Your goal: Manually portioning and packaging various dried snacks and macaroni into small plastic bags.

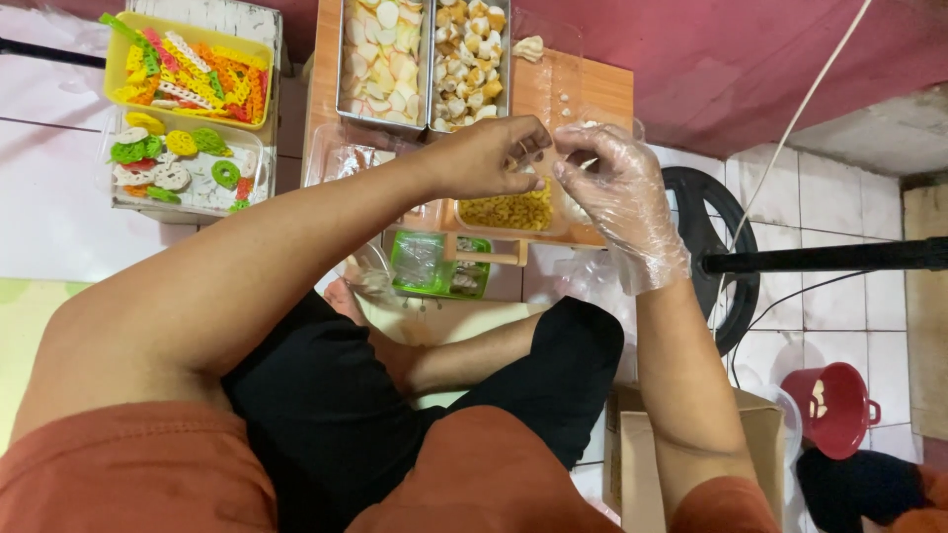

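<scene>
Seen from above, left to right: a yellow plastic tray of multicoloured ring and stick crackers (188, 67) lies at the upper left, with a clear plastic box of green, white and yellow flower-shaped crackers (183, 166) just below it, both on white floor tiles. Two rectangular steel pans, one of pale flat chips (383, 57) and one of small tan puffed pieces (470, 61), stand side by side on a low orange wooden table (592, 89). The bare left hand (489, 156), its forearm crossing diagonally from the lower left, curls its fingers toward the thumb, apparently pinching something too small to identify. The right hand (617, 192), in a loose transparent plastic glove, meets it fingertip to fingertip with bent fingers. Both hover over a small clear plastic container of yellow curled snacks (512, 209) resting at the table's near edge. A green-lidded clear box (434, 265) lies partly beneath the table edge. Open tiled floor extends rightward to a black round stand base (713, 259), a cardboard box (691, 464) and a small red plastic bucket (834, 407). The pans are cut off at the top edge, and the hands hide part of the container.
</scene>
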